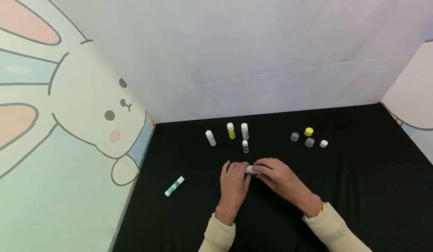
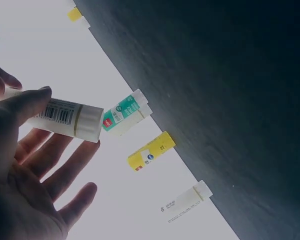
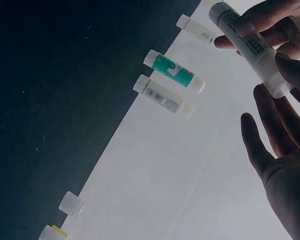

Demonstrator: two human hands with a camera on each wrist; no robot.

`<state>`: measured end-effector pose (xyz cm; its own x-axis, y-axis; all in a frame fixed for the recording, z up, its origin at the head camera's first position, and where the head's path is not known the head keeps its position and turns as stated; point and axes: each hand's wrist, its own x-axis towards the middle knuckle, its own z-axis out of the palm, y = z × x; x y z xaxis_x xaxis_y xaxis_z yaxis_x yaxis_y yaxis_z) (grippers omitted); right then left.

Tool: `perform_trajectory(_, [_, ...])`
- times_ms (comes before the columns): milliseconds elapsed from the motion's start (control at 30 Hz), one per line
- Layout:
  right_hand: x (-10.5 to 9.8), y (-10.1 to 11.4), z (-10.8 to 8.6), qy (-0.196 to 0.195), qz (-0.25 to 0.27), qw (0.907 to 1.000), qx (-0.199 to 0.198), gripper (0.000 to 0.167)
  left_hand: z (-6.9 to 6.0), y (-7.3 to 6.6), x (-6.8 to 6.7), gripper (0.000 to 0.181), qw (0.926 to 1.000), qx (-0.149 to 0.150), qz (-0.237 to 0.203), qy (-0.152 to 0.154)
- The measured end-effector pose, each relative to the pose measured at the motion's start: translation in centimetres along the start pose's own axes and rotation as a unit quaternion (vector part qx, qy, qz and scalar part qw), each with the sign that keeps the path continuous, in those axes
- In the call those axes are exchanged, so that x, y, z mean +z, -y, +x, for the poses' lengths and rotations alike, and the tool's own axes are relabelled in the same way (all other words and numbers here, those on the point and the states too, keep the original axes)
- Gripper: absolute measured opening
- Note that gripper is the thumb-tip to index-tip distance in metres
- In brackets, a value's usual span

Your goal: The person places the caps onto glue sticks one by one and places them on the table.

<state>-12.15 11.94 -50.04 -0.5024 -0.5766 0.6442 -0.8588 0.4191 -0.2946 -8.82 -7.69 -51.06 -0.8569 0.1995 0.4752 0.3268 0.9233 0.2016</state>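
Head view puts the white tube (image 1: pixel 250 170) directly between the left hand (image 1: pixel 233 179) and the right hand (image 1: pixel 276 175), its long axis running sideways from one to the other. Left fingers grip one end, right fingers pinch the other; neither is nearer. Just beyond stands a small green tube (image 1: pixel 245 147) on the worktop (image 1: pixel 355 192).

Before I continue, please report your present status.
Left grip and right grip both holding white tube. Upright green tube just beyond. Nothing visibly blocking.
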Motion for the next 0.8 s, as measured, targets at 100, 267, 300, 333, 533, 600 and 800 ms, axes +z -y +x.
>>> perform_trajectory(100, [0.19, -0.12, -0.17, -0.006, 0.000, 1.0000, -0.001, 0.024, -0.06, 0.12, 0.00, 0.029, 1.0000, 0.001, 0.004, 0.006])
perform_trajectory(267, [0.41, -0.28, -0.42, -0.008, 0.002, 1.0000, 0.002, 0.019, -0.10, 0.30, -0.06, 0.029, 0.9999, 0.004, 0.012, 0.012])
perform_trajectory(300, [0.45, -0.27, -0.43, -0.009, 0.003, 1.0000, 0.001, 0.018, -0.13, 0.33, -0.06, 0.029, 0.9998, 0.005, 0.013, 0.013])
perform_trajectory(333, [0.51, -0.27, -0.45, -0.013, 0.003, 0.9999, 0.001, 0.022, -0.15, 0.36, -0.04, 0.029, 0.9998, 0.006, 0.016, 0.014])
perform_trajectory(533, [0.74, -0.28, -0.60, -0.018, 0.004, 0.9998, 0.009, 0.051, -0.22, 0.38, -0.02, 0.026, 0.9996, 0.017, 0.020, 0.004])
perform_trajectory(600, [0.72, -0.29, -0.65, -0.015, 0.006, 0.9998, 0.009, 0.049, -0.22, 0.35, -0.09, 0.025, 0.9996, 0.019, 0.019, 0.004])
perform_trajectory(800, [0.71, -0.22, -0.73, -0.011, 0.018, 0.9997, 0.011, 0.033, -0.22, 0.37, -0.24, 0.024, 0.9992, 0.028, 0.029, 0.008])
